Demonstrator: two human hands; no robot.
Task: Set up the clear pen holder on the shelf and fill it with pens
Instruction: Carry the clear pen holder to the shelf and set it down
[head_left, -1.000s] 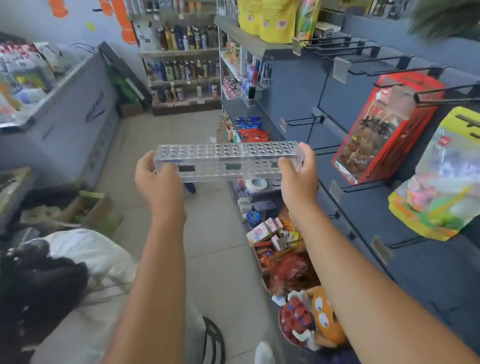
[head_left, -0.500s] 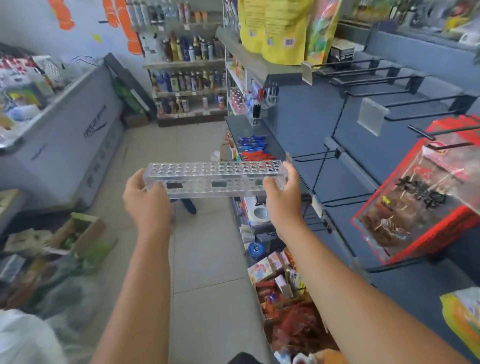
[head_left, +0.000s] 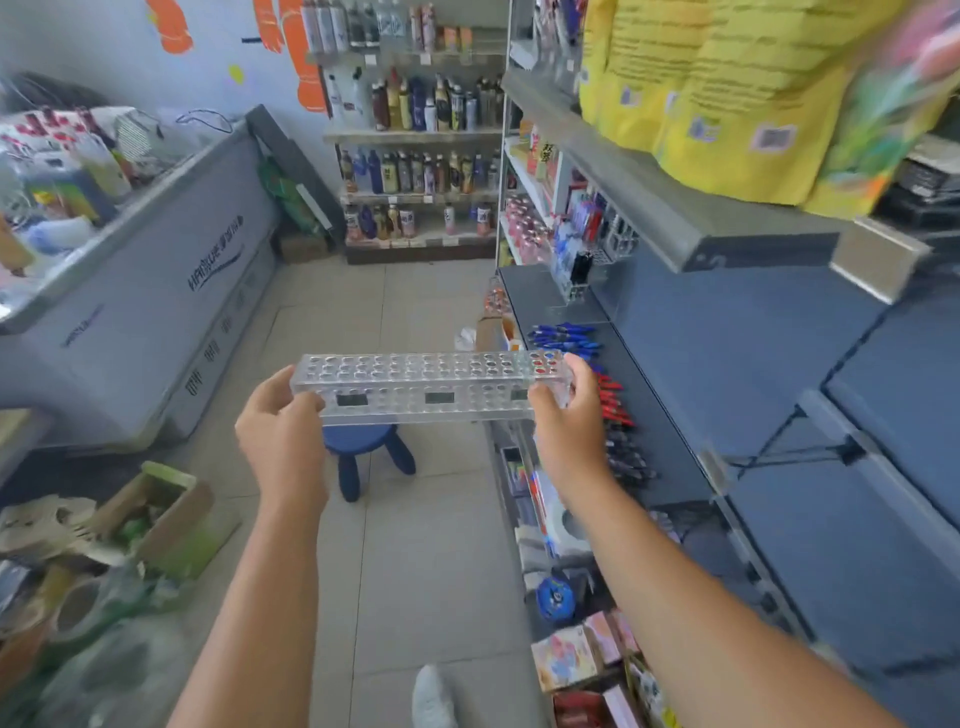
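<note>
Clear plastic pen holder (head_left: 431, 384), a long rectangular block with rows of round holes across its top, is up in the air at chest height, level and lengthwise across the aisle. The left hand (head_left: 283, 436) grips its left end, thumb pressed on the near face and fingers curled round the far side. The right hand (head_left: 571, 426) grips the right end the same way, thumb on the near face and fingers wrapped over the top corner. The holder's holes hold no pens. Its right end hangs just over the front edge of the dark grey metal shelf (head_left: 660, 415), while the rest is above the tiled floor. On that shelf, near its front edge, loose pens lie in groups: blue pens (head_left: 563, 338) farthest back, red pens (head_left: 613, 400) just beside the right hand, and dark pens (head_left: 628, 457) nearest. A small blue plastic stool (head_left: 363, 447) stands on the floor below the holder. Large yellow bags (head_left: 701, 93) sit on the upper shelf at right, and a grey chest freezer (head_left: 156, 312) lines the left side of the aisle.
</note>
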